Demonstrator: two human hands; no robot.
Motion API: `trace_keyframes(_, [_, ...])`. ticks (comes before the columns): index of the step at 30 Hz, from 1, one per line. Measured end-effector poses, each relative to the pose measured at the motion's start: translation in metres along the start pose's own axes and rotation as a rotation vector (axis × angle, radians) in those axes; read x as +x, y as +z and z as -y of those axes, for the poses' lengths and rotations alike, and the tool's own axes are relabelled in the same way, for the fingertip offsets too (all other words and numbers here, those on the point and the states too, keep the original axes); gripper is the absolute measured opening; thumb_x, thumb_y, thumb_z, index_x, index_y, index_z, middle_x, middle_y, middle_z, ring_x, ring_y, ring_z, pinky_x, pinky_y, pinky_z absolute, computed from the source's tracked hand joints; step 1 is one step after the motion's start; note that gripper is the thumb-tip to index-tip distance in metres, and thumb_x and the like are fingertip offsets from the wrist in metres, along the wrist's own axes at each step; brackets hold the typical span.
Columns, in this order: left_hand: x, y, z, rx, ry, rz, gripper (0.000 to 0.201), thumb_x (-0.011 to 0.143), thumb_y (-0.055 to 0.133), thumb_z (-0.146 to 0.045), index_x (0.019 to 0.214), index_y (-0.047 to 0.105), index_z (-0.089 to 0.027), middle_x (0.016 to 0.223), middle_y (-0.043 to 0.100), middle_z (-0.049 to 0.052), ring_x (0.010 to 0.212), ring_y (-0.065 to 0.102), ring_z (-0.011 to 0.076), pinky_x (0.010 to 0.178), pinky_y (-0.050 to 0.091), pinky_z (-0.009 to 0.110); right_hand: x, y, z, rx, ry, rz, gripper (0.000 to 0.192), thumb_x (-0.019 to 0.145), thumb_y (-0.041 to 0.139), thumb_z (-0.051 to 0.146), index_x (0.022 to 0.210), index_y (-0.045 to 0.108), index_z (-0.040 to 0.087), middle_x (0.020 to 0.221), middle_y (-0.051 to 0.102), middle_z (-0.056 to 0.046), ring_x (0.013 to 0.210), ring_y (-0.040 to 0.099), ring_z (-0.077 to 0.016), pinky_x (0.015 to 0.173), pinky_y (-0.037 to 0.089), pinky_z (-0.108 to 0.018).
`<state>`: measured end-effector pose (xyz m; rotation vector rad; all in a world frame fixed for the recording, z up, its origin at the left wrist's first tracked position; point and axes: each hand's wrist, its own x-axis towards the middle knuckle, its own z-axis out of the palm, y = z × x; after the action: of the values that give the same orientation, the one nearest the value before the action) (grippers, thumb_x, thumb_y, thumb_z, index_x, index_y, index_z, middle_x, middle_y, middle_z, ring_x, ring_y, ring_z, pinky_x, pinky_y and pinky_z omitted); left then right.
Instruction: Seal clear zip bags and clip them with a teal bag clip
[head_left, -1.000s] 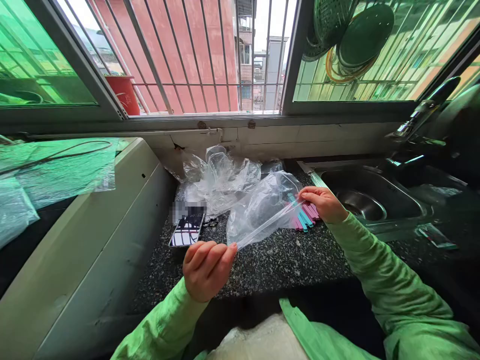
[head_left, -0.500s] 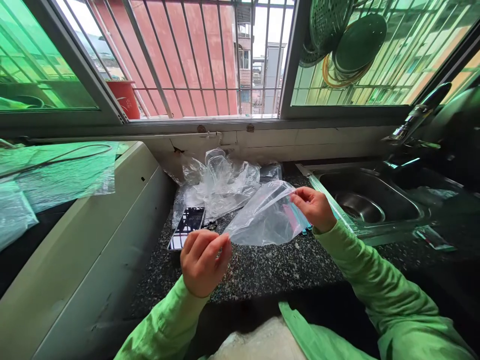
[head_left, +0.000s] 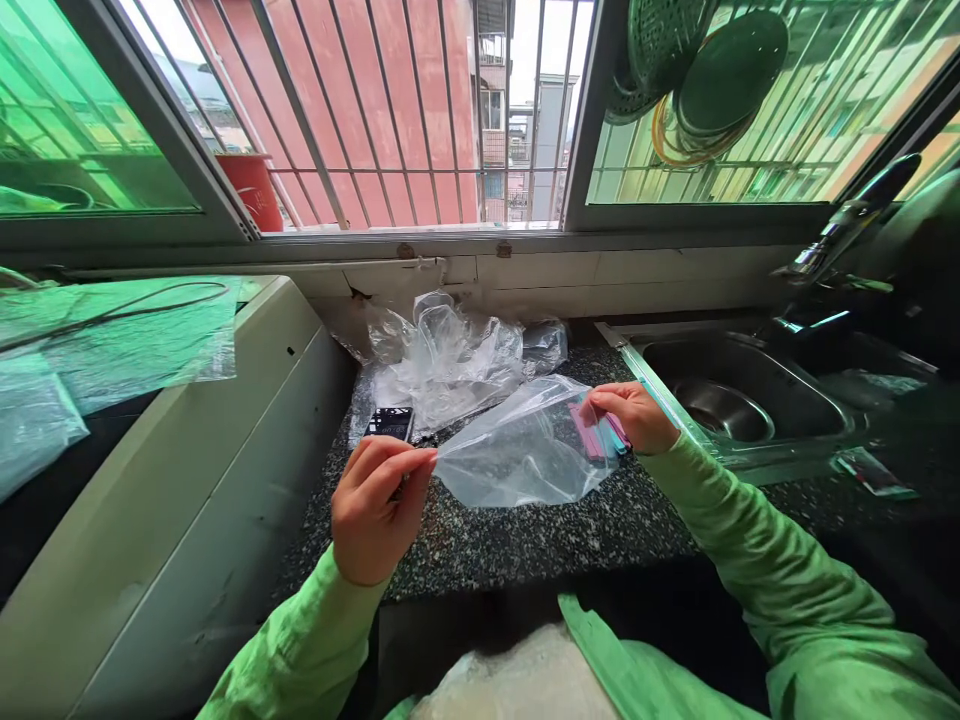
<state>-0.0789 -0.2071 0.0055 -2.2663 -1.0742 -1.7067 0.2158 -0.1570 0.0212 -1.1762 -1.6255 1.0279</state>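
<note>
While held, one clear bag [head_left: 525, 455].

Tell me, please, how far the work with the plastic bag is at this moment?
Done: nothing looks finished. In hand: the left hand pinches one end of the clear bag, and the right hand holds the other end along with pink and blue strips. Left: the strips look outside the bag, and a heap of bags lies behind.

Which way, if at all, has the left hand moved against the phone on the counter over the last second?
Yes. The left hand has shifted left; it now overlaps the phone, pinching the clear bag.
</note>
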Motion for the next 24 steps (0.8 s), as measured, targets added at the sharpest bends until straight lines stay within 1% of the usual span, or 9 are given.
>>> trace_keyframes(3, [0.011, -0.008, -0.002, 0.052, 0.091, 0.042, 0.018, 0.069, 0.061, -0.008, 0.083, 0.062, -0.020, 0.071, 0.057, 0.001, 0.067, 0.051, 0.0115, 0.063, 0.044, 0.025, -0.002, 0.000, -0.003, -0.163, -0.073, -0.074, 0.018, 0.070, 0.053, 0.030, 0.063, 0.060, 0.015, 0.058, 0.058, -0.001, 0.055, 0.051, -0.0103, 0.055, 0.042, -0.024])
trace_keyframes(5, [0.020, -0.012, -0.002, 0.095, 0.146, 0.061, 0.019, 0.069, 0.061, -0.009, 0.084, 0.062, -0.021, 0.072, 0.057, 0.001, 0.069, 0.051, 0.0121, 0.064, 0.045, 0.026, -0.002, -0.003, -0.006, -0.225, -0.170, -0.128, 0.014, 0.072, 0.052, 0.025, 0.078, 0.060, 0.016, 0.065, 0.059, -0.001, 0.059, 0.053, -0.0107, 0.055, 0.043, -0.024])
trace_keyframes(6, [0.024, -0.014, -0.002, 0.110, 0.163, 0.065, 0.019, 0.069, 0.061, -0.009, 0.085, 0.062, -0.021, 0.072, 0.057, 0.001, 0.069, 0.051, 0.0122, 0.064, 0.045, 0.026, -0.001, -0.005, -0.008, -0.256, -0.245, -0.123, 0.016, 0.073, 0.051, 0.021, 0.085, 0.059, 0.016, 0.069, 0.059, -0.001, 0.063, 0.054, -0.0111, 0.056, 0.044, -0.025])
trace_keyframes(8, [0.032, -0.016, -0.001, 0.126, 0.182, 0.071, 0.018, 0.069, 0.061, -0.010, 0.084, 0.062, -0.021, 0.073, 0.057, 0.001, 0.069, 0.051, 0.0124, 0.064, 0.045, 0.026, 0.001, -0.007, -0.012, -0.333, -0.434, -0.021, 0.022, 0.073, 0.048, 0.014, 0.092, 0.058, 0.018, 0.078, 0.059, -0.003, 0.070, 0.055, -0.0118, 0.060, 0.045, -0.026])
trace_keyframes(11, [0.042, -0.013, 0.004, 0.133, 0.174, 0.064, 0.012, 0.071, 0.060, -0.014, 0.079, 0.062, -0.021, 0.071, 0.057, 0.000, 0.068, 0.051, 0.0122, 0.063, 0.045, 0.026, -0.001, -0.006, -0.016, -0.427, -0.652, 0.193, 0.027, 0.070, 0.045, 0.006, 0.090, 0.057, 0.021, 0.087, 0.055, -0.004, 0.080, 0.054, -0.0130, 0.070, 0.047, -0.029])
trace_keyframes(14, [0.048, -0.008, 0.010, 0.137, 0.131, 0.052, 0.006, 0.072, 0.060, -0.016, 0.076, 0.062, -0.021, 0.069, 0.057, 0.000, 0.066, 0.051, 0.0118, 0.063, 0.045, 0.026, -0.014, 0.001, -0.018, -0.425, -0.701, 0.289, 0.031, 0.067, 0.046, 0.004, 0.090, 0.053, 0.022, 0.093, 0.052, -0.004, 0.089, 0.052, -0.0147, 0.080, 0.046, -0.034])
trace_keyframes(17, [0.051, -0.005, 0.013, 0.118, 0.088, 0.022, 0.004, 0.072, 0.060, -0.016, 0.073, 0.062, -0.020, 0.068, 0.058, 0.000, 0.066, 0.052, 0.0117, 0.061, 0.044, 0.026, -0.031, 0.012, -0.022, -0.405, -0.704, 0.333, 0.029, 0.066, 0.053, 0.007, 0.090, 0.050, 0.021, 0.099, 0.052, -0.006, 0.095, 0.051, -0.0170, 0.083, 0.045, -0.036])
trace_keyframes(20, [0.051, -0.005, 0.014, 0.080, 0.046, 0.005, 0.003, 0.072, 0.060, -0.017, 0.072, 0.062, -0.020, 0.068, 0.058, 0.000, 0.065, 0.053, 0.0116, 0.058, 0.044, 0.026, -0.042, 0.025, -0.030, -0.401, -0.750, 0.286, 0.024, 0.067, 0.059, 0.012, 0.088, 0.050, 0.020, 0.096, 0.056, -0.007, 0.091, 0.051, -0.0172, 0.079, 0.046, -0.036])
trace_keyframes(24, [0.052, -0.006, 0.013, 0.026, -0.033, 0.002, 0.002, 0.073, 0.060, -0.020, 0.073, 0.062, -0.022, 0.070, 0.057, 0.000, 0.065, 0.054, 0.0126, 0.057, 0.044, 0.028, -0.044, 0.044, -0.041, -0.378, -0.856, 0.126, 0.017, 0.070, 0.058, 0.012, 0.084, 0.052, 0.021, 0.088, 0.058, -0.005, 0.084, 0.052, -0.0161, 0.074, 0.046, -0.035])
